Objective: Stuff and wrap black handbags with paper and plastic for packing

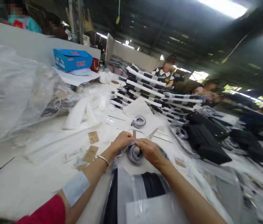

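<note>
Far left, a big heap of clear plastic sheeting [10, 93] is piled on the white worktable [12, 194], and past it there's a blue K.A.K cardboard box [72, 62]. Moving right, a few brown card tags [91, 154] lie loose on the table, not attached to anything as far as I can tell.

Then the left hand [122, 140]: thumb and fingers pinched together on the far edge of a grey strap coil [134, 158], which sits right in front of the person. That coil's mostly wound, I'd say, with a clear round hole in the middle, but it's being held, so I wouldn't call it finished. Too blurry to see if anything fastens it.

Just beyond, a second grey coil [138, 125] lies on a white sheet [140, 105] with no hand on it, so that one looks done. Nearer the person there's a plastic-wrapped packet [153, 185].

The right hand [148, 150] is pinching the same held coil, fingertips nearly meeting the left's. Behind are stacked black-and-white bundles [146, 83], then folded black fabric pieces [204, 141] off to the right.
</note>
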The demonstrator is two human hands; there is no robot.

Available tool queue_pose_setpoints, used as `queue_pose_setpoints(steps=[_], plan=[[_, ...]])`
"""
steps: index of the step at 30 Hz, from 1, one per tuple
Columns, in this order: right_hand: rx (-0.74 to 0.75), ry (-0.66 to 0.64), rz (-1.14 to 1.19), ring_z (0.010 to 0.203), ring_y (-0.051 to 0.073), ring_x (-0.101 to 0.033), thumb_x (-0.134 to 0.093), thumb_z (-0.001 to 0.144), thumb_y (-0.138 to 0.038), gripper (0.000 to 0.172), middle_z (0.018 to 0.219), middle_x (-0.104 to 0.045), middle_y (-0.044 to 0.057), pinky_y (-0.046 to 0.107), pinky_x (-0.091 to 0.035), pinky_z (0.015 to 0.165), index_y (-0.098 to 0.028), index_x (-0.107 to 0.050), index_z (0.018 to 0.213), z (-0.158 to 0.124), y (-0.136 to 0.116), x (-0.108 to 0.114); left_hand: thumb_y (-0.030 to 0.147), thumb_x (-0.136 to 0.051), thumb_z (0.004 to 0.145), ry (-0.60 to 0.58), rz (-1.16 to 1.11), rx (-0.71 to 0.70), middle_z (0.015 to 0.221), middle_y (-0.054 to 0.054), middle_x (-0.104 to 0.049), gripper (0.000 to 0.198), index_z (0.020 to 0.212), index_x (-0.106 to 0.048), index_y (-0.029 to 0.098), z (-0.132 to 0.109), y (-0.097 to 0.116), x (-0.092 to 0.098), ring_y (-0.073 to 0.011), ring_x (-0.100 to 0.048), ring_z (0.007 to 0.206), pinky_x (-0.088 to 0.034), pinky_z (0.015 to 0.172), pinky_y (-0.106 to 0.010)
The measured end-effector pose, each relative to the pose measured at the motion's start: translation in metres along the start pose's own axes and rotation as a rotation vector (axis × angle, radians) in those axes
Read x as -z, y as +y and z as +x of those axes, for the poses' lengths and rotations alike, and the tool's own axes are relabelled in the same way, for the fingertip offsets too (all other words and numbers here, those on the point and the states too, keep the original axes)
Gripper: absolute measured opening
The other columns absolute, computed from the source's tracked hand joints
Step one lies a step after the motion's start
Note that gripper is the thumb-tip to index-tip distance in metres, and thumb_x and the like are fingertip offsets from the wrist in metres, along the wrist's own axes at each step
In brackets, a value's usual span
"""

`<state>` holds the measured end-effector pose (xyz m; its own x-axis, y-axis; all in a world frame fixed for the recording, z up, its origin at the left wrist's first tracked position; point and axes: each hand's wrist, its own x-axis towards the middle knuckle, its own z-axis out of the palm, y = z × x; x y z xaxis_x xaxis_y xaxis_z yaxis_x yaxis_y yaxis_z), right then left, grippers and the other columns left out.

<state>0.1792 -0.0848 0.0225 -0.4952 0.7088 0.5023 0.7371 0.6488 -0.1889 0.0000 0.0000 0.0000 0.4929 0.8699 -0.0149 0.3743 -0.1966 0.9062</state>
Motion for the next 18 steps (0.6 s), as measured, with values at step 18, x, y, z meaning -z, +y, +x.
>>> queue_pose_setpoints(steps=[18], plan=[[-0.855, -0.345, 0.565, 0.051, 0.008, -0.039, -0.073, 0.062, -0.037, 0.025, 0.052, -0.050, -0.007, 0.024, -0.027, 0.051, -0.017, -0.058, 0.061, 0.029, 0.026, -0.003, 0.027, -0.055, 0.061, -0.095, 0.003, 0.045, 0.053, 0.005, -0.046, 0.013, 0.059, -0.059, 0.015, -0.003, 0.003, -0.008, -0.0112, -0.039, 0.055, -0.028, 0.054, -0.025]])
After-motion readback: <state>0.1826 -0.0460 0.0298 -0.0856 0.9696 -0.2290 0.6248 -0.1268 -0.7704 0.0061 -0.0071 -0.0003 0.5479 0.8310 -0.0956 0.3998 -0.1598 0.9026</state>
